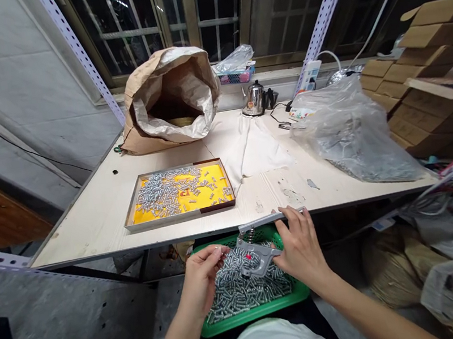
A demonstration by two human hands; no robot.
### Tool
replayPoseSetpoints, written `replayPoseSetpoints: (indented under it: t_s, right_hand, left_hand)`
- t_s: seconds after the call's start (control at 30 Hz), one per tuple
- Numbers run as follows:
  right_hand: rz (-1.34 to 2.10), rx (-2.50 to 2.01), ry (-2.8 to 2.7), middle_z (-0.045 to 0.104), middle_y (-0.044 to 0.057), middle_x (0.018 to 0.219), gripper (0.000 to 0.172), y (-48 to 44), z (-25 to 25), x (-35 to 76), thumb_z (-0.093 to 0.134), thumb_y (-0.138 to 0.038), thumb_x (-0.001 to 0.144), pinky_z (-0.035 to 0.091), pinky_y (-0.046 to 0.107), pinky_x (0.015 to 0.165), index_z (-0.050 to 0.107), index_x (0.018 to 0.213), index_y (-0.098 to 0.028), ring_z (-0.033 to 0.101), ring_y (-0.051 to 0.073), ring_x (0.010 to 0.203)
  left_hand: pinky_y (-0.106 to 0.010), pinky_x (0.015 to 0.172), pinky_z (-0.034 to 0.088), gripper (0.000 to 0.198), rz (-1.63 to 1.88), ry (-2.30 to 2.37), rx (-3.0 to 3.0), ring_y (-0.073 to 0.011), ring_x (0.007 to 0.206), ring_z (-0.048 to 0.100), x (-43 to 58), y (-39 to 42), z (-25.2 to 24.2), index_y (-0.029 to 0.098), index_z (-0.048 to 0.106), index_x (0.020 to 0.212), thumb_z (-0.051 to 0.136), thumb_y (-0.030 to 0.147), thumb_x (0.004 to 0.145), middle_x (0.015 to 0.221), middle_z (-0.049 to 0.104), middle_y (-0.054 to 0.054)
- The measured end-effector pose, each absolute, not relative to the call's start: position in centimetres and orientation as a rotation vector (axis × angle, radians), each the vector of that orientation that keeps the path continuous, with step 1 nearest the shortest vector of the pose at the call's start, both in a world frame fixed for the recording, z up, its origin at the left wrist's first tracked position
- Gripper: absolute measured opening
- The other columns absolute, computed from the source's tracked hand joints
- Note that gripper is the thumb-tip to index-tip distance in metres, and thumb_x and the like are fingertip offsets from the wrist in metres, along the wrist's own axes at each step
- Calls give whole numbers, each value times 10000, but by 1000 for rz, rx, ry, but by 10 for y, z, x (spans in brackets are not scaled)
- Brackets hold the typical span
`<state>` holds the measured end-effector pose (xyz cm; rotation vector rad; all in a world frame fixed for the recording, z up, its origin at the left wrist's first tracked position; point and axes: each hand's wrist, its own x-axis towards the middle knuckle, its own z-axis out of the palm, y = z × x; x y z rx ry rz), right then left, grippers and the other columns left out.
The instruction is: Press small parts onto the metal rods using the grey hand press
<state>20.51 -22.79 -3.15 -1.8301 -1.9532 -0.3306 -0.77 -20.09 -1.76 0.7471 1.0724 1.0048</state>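
Note:
My right hand (301,243) is wrapped round a grey metal lever tool (257,256) with a long handle, a coil spring and a red spot. Fingers and thumb of my left hand (206,273) are pinched together just left of the tool's head. What they hold, if anything, is too small to make out. Below both hands, a green plastic basket (254,318) rests at my lap, full of small ridged metal pieces (241,293) that look like screws or springs. The tool covers part of the heap.
On the table (91,214) lies a shallow tray (182,217) with loose metal pieces on yellow. Behind it stands an open paper sack (133,121). A kettle (256,99), a clear plastic bag (353,126) and stacked cardboard boxes (423,109) are farther back and right.

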Motion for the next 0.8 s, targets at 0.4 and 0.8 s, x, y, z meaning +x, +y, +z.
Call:
replayPoseSetpoints:
  t_s: [0.4, 0.8]
  right_hand:
    - [-452, -1814, -2026, 432, 175, 1326, 462, -233, -52, 230, 534, -263, 733, 162, 583, 1108, 510, 1166, -104, 334, 322, 1272]
    - [-348, -1842, -1936, 397, 184, 1367, 492, -217, -44, 225, 518, -231, 694, 153, 608, 1098, 485, 1172, -117, 266, 335, 1334]
  left_hand:
    - [-329, 780, 423, 269, 739, 1860, 1893, -263, 875, 620, -49, -109, 0, 164, 696, 854, 493, 339, 833, 905, 705, -127]
    - [-264, 627, 412, 218, 657, 1662, 1760, -196, 710, 611, -28, -80, 4, 150, 655, 686, 566, 327, 777, 713, 682, -74]
